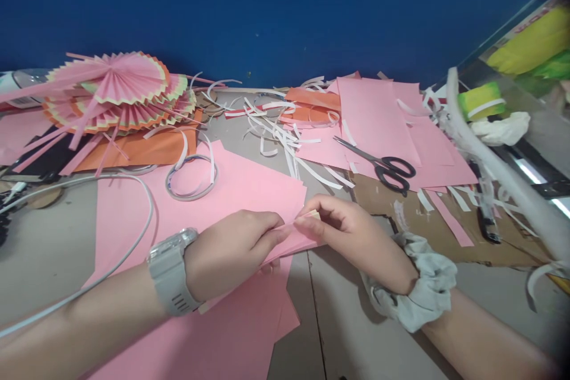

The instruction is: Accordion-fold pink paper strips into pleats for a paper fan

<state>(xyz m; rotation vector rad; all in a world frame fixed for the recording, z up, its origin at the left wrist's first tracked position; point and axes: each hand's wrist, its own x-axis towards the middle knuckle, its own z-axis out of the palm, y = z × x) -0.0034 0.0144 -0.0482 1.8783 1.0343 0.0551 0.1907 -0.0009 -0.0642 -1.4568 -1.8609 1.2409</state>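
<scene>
The left hand (236, 246) pinches a thin folded stack of smooth pink paper (294, 241) between thumb and fingers; the right hand (336, 221) pinches its far right corner, where a pale yellow edge shows. The stack is held above larger flat pink sheets (249, 172), on which rests a narrow grey ring (191, 196). To the right, black-handled scissors (378, 162) lie over pink paper and brown cardboard (409, 237). Beyond are curled white strips (278, 136), pleated round fans (133, 74) and a clear bottle (31, 78), contents unclear.
</scene>
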